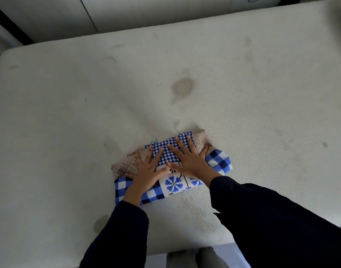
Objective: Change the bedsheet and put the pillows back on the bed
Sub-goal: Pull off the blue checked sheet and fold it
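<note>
From the head view, a folded blue-and-white checked patchwork bedsheet (171, 167) lies near the front edge of a bare, stained, off-white textured mattress (243, 105). The left hand (146, 171) and right hand (189, 161) press flat on it side by side, fingers (180, 145) spread straight, gripping nothing. Both arms wear dark sleeves (272, 219).
</note>
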